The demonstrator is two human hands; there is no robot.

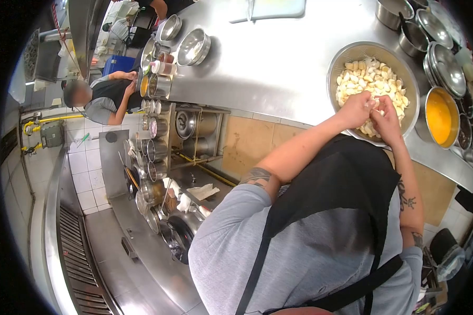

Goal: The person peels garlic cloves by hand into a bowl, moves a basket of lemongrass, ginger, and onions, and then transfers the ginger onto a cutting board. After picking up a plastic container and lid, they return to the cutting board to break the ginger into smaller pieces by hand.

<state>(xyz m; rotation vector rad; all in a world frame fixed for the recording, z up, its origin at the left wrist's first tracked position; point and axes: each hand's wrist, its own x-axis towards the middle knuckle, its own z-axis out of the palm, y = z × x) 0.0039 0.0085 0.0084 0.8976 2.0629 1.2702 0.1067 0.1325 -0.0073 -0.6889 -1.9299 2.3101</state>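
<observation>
A wide metal bowl (335, 71) full of pale garlic cloves (370, 79) stands on the steel counter in front of me. Over the near part of the bowl, my left hand (356, 109) and my right hand (387, 121) meet with fingertips pinched together. A small pale garlic clove (374, 104) shows between them, partly covered by the fingers. Thin whitish skins lie among the cloves.
Right of the bowl stand a pot of orange liquid (439, 116) and stacked metal lids (446, 68). A pale cutting board (278, 8) and steel bowls (193, 47) are farther along the steel counter (268, 63). A co-worker (108, 97) stands at left beside containers.
</observation>
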